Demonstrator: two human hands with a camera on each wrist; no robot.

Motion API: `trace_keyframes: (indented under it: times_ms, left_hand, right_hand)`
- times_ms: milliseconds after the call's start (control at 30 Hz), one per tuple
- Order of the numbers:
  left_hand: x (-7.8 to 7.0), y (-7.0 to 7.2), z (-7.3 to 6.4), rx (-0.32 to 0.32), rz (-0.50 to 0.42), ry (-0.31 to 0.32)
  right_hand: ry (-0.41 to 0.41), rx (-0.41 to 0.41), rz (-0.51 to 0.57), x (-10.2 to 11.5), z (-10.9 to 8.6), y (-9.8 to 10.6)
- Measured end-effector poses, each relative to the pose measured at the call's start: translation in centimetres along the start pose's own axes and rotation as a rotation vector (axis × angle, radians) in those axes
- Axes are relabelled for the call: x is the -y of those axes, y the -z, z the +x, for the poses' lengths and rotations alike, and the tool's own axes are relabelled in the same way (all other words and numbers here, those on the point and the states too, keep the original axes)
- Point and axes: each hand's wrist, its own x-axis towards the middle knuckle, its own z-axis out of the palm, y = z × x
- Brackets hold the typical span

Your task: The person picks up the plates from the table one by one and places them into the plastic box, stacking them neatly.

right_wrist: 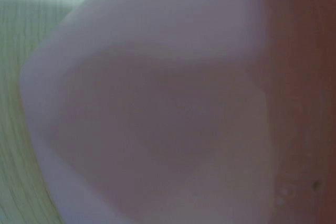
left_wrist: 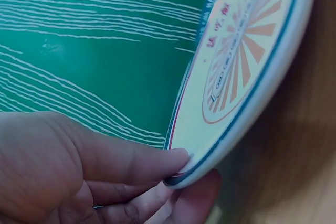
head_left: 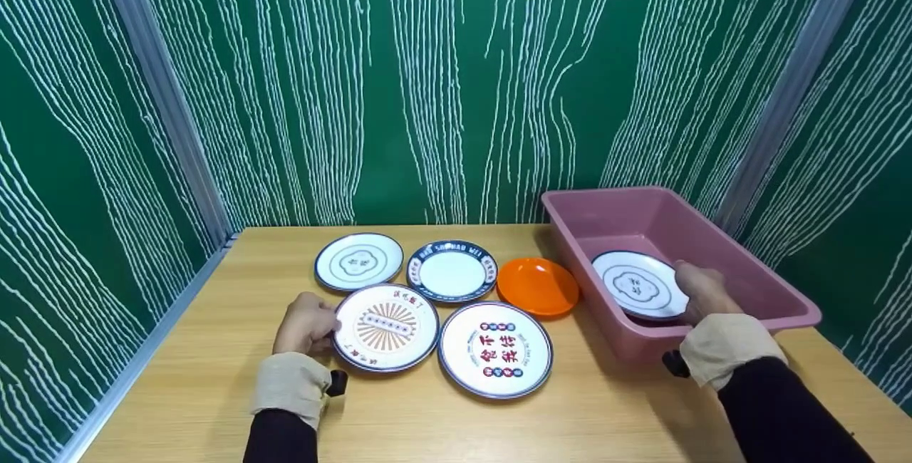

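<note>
My left hand (head_left: 305, 324) pinches the left rim of a white plate with an orange sunburst print (head_left: 387, 328). In the left wrist view, the thumb (left_wrist: 163, 162) lies on top of that rim, with fingers underneath, and the plate is tilted. On the right, my right hand (head_left: 702, 288) grips the right edge of a white plate with a blue emblem (head_left: 636, 285), held over the near part of a pink basin (head_left: 755, 263). The right wrist view is filled by the blurred basin wall (right_wrist: 157, 129); neither the hand nor its plate shows there.
Beside the sunburst plate lies a white plate with red lettering (head_left: 496, 350). Behind them are a blue-rimmed emblem plate (head_left: 358, 261), a dark-banded plate (head_left: 452, 272) and an orange dish (head_left: 537, 288) close to the basin. Green walls with white streaks (head_left: 427, 92) enclose the wooden table (head_left: 214, 349).
</note>
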Motion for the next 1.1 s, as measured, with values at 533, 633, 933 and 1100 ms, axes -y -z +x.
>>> trace_keyframes:
  times_ms: [533, 633, 933, 1100]
  left_hand:
    - [-1.8, 1.6, -1.7, -0.017, -0.131, -0.050]
    - [-2.3, 1.9, -2.0, -0.021, -0.154, -0.069]
    - [-3.3, 2.7, -2.9, -0.074, -0.287, -0.081]
    - [-4.0, 2.7, -3.2, -0.093, -0.372, -0.093]
  right_hand:
    - [0.364, 0.034, -0.423, 2.1, -4.3, -4.1]
    - [0.454, 0.053, -0.490, 2.2, -5.0, -5.1]
    - [0.638, 0.159, -0.785, 2.0, -6.4, -8.2]
    - [0.765, 0.116, -0.860, 1.4, -7.0, -10.2]
